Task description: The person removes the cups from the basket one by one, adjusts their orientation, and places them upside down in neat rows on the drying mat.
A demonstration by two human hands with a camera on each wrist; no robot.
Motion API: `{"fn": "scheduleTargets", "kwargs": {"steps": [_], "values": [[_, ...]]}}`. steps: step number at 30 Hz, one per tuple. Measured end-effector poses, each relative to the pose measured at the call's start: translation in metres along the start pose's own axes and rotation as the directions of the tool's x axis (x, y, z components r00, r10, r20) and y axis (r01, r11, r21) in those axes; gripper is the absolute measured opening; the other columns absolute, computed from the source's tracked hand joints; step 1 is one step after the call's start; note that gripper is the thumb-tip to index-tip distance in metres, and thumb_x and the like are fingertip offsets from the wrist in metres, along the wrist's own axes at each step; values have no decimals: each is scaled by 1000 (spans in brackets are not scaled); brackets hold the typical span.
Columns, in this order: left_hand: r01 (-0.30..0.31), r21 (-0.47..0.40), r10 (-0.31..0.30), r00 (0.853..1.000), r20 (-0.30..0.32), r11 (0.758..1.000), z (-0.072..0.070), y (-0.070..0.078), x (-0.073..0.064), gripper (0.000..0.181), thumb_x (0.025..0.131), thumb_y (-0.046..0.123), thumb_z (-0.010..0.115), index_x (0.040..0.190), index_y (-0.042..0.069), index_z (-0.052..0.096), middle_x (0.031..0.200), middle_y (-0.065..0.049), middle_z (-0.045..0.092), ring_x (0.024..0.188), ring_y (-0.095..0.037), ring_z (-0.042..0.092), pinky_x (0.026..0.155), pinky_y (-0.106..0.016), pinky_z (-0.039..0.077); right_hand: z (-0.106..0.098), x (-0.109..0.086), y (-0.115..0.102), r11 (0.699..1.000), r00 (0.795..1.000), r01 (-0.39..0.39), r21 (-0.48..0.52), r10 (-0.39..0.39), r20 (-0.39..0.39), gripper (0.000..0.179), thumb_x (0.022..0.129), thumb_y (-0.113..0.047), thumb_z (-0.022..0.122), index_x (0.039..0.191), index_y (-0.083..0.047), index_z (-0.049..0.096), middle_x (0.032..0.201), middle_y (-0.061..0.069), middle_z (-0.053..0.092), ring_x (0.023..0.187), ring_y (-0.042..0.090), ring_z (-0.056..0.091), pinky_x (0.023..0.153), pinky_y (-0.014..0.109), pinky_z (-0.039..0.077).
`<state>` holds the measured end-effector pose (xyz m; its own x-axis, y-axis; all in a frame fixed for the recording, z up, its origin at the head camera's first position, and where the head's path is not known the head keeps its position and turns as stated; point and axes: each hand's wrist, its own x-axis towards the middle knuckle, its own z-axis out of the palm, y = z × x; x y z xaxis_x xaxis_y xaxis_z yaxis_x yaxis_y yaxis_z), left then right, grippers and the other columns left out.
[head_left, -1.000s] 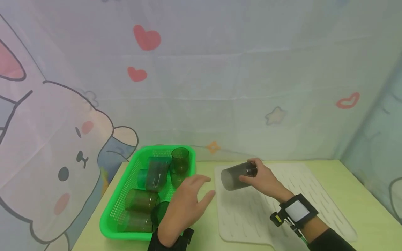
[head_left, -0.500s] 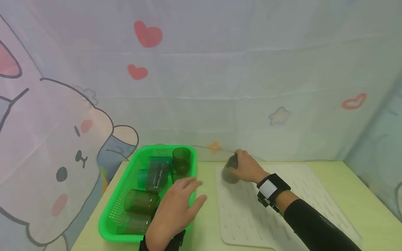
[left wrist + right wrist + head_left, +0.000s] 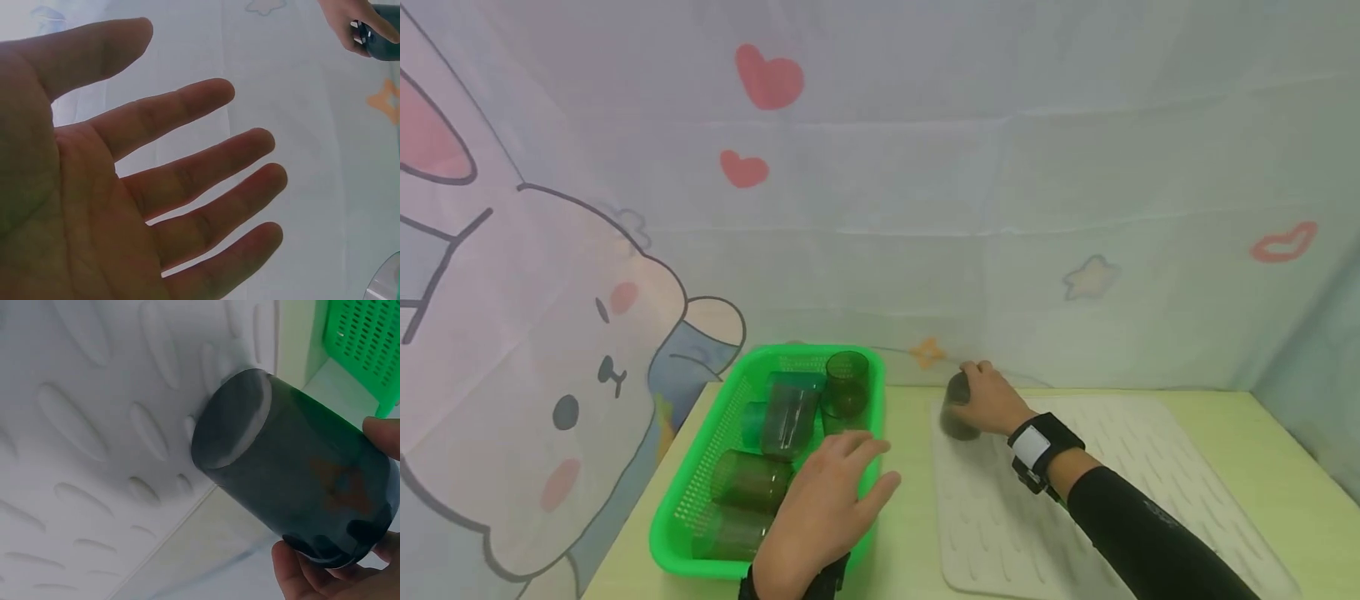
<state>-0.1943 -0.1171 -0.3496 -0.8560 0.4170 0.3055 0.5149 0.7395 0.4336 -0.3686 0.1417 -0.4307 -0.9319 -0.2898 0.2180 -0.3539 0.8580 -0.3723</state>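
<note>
My right hand (image 3: 990,402) grips a grey tinted drinking glass (image 3: 958,417) at the far left corner of a white ridged drying mat (image 3: 973,517). In the right wrist view the thick base of the glass sits between thumb and fingers, while its rim points down at the mat, right at the ridges. My left hand (image 3: 823,504) holds nothing; it hovers palm inward over the right side of a green plastic basket (image 3: 662,542), fingers spread. Inside the basket lie several tinted glasses, among them a grey one (image 3: 792,419) and an amber one (image 3: 751,479).
A dark olive glass (image 3: 847,383) stands near the basket's back right corner. Beyond the pale yellow table (image 3: 910,492) hangs a printed cloth (image 3: 887,250) close to the table's back edge. A strip of table separates basket and mat.
My right hand has moved left and turned the glass from lying sideways in the air to rim down at the mat's corner. The left hand has drawn slightly back toward me.
</note>
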Motion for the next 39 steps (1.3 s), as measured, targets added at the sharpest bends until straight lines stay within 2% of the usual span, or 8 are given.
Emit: {"fn": "scheduleTargets", "kwargs": {"steps": [4,12,19,25,31,36,39], "values": [[35,1,-35,999,37,999,2,-3,0,36,96,35,55,124,14,61,124,-7,56,119,-28,48,93,-45,43,7,-1,3,1000,1000,10,-21,-10,3,73,83,-25,71,137,10,36,124,34,44,106,45,52,84,51,48],[37,48,-40,996,74,998,10,-12,8,39,96,35,54,128,13,58,124,-8,56,118,-28,49,94,-42,42,11,3,8,1000,1000,7,-25,-6,27,79,84,-26,70,143,6,29,132,36,37,113,50,47,86,53,47],[63,94,-79,980,182,994,10,-21,23,48,96,36,55,136,11,50,128,-14,53,119,-34,49,93,-46,43,-1,3,9,1000,999,-26,-12,27,33,85,83,-32,70,146,4,26,136,37,33,117,56,41,87,57,45],[62,162,-103,961,257,985,-6,-32,37,46,95,34,56,133,9,51,126,-16,54,113,-34,53,87,-47,47,-23,-12,3,1000,1000,-5,-17,5,27,80,84,-34,69,144,4,31,136,37,32,119,57,37,86,61,43],[55,180,-113,938,327,982,-29,-46,50,47,95,33,58,133,9,51,126,-16,53,115,-33,52,90,-47,44,-36,-32,3,999,999,31,-30,-31,27,74,86,-36,68,139,5,38,133,34,38,118,54,40,85,60,44],[60,210,-134,923,361,976,-46,-70,66,46,95,34,57,133,9,51,131,-16,51,122,-34,47,94,-47,42,-37,-50,2,999,996,34,-25,-32,85,65,87,-39,66,131,5,48,128,29,46,114,47,47,84,55,46],[72,227,-156,913,378,971,-53,-87,77,50,95,32,57,137,7,46,136,-18,48,128,-35,41,98,-49,38,-34,-63,2,999,993,31,28,-34,110,60,88,-41,64,126,4,53,124,25,50,109,41,53,83,52,47]]}}
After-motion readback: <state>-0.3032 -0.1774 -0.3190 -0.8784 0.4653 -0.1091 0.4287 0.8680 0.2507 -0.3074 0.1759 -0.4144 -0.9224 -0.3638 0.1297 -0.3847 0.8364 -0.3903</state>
